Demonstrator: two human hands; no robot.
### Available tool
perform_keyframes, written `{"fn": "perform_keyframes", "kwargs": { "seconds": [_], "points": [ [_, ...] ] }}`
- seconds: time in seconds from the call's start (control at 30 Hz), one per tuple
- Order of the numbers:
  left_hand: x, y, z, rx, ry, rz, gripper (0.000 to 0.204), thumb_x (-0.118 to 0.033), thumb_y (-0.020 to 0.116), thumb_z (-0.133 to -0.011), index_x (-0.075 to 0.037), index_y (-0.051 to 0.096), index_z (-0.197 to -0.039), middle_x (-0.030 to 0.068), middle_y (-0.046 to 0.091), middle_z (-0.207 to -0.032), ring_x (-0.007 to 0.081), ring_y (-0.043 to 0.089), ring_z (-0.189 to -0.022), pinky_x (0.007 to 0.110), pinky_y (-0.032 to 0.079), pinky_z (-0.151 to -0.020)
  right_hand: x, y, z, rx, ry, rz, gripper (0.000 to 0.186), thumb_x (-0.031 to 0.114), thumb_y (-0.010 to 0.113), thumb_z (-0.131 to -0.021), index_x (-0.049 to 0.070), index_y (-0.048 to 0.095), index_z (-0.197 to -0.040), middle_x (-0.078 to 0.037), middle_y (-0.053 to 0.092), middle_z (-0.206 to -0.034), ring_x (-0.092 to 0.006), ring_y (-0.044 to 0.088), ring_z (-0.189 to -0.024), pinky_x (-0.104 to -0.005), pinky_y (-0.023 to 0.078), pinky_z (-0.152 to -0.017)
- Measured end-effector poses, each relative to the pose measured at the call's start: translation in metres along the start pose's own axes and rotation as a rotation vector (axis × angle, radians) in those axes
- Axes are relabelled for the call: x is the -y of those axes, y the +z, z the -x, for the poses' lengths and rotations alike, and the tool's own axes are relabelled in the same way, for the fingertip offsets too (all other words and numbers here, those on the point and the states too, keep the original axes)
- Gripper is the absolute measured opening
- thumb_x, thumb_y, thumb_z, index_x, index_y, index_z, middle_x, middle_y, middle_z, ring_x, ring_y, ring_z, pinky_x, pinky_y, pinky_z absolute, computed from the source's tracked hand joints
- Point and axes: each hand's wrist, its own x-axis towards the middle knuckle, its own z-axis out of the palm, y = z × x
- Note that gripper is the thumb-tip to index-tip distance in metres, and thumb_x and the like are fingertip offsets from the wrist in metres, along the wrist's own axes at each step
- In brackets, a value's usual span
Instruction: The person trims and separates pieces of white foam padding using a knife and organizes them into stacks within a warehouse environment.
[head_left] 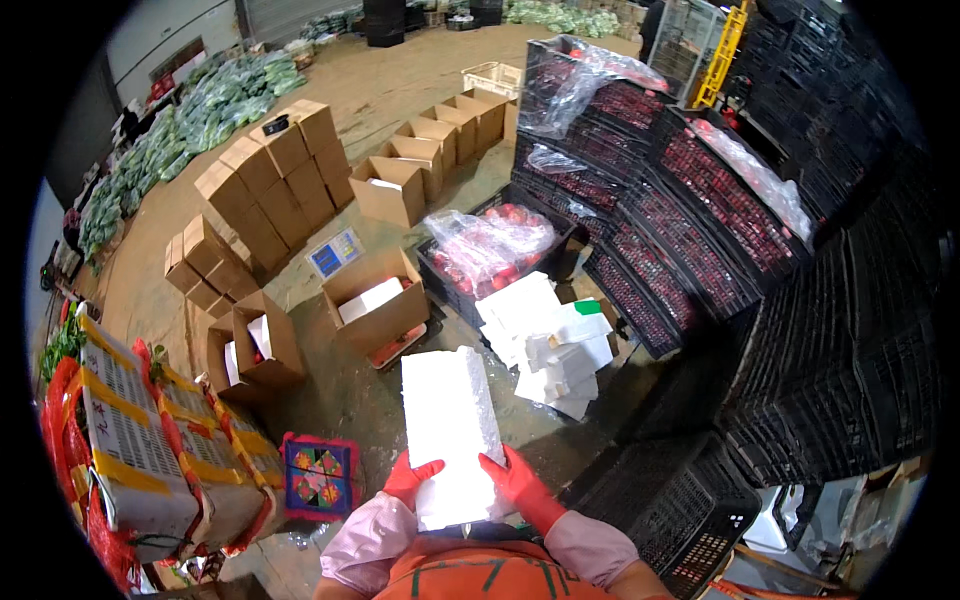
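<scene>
A thick white foam slab, perhaps several sheets together, stands out in front of my body. Both hands wear red gloves. My left hand grips its lower left edge, while my right hand is closed on the lower right edge. Beyond the slab's far end sits an open cardboard box with a white piece inside, resting on a red flat base. To the right of the slab lies a loose pile of white foam sheets. Behind that pile, a black crate holds red round produce under clear plastic.
Stacked black crates of red produce rise at the right, near an empty black crate. Cardboard boxes stand at left and in a row behind. Taped white containers and a patterned stool are at near left.
</scene>
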Motion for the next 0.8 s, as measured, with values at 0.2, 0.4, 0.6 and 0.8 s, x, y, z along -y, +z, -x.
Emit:
{"fn": "perform_keyframes", "kwargs": {
  "seconds": [0.2,0.4,0.6,0.8],
  "points": [
    [0.000,-0.030,-0.043,-0.122,-0.120,-0.096,0.056,-0.015,0.073,-0.072,0.003,0.047,-0.119,0.0145,0.060,-0.106,0.0262,0.060,-0.092,0.037,0.049,-0.080,0.019,0.003,-0.027,0.049,0.033,-0.225,0.045,0.024,0.062,-0.086,-0.002,0.048,-0.120,-0.010,0.061,-0.105,-0.0160,0.055,-0.096,-0.0297,0.043,-0.086],
    [-0.055,-0.057,-0.102,-0.208,-0.005,-0.022,0.055,-0.014,0.073,-0.072,0.002,0.048,-0.118,0.0128,0.061,-0.103,0.0257,0.060,-0.089,0.038,0.049,-0.077,-0.010,-0.045,-0.098,-0.155,0.260,-0.571,0.049,0.030,0.065,-0.080,0.006,0.048,-0.119,-0.013,0.058,-0.112,-0.0255,0.059,-0.098,-0.0350,0.049,-0.078],
    [-0.089,-0.085,-0.130,-0.333,0.066,-0.086,0.049,-0.007,0.072,-0.069,0.004,0.053,-0.112,0.0128,0.062,-0.098,0.0249,0.061,-0.083,0.037,0.050,-0.075,-0.060,-0.111,-0.161,-0.353,0.372,-0.782,0.046,0.038,0.060,-0.083,0.004,0.050,-0.112,-0.014,0.059,-0.110,-0.0281,0.057,-0.101,-0.0395,0.045,-0.085],
    [-0.083,-0.080,-0.144,-0.543,-0.030,-0.037,0.049,-0.005,0.071,-0.067,0.006,0.053,-0.111,0.0150,0.062,-0.097,0.0256,0.061,-0.081,0.037,0.050,-0.075,-0.094,-0.179,-0.243,-0.502,0.450,-0.691,0.044,0.038,0.056,-0.086,0.002,0.046,-0.111,-0.014,0.057,-0.100,-0.0265,0.058,-0.088,-0.0358,0.048,-0.071]
  ]
}}
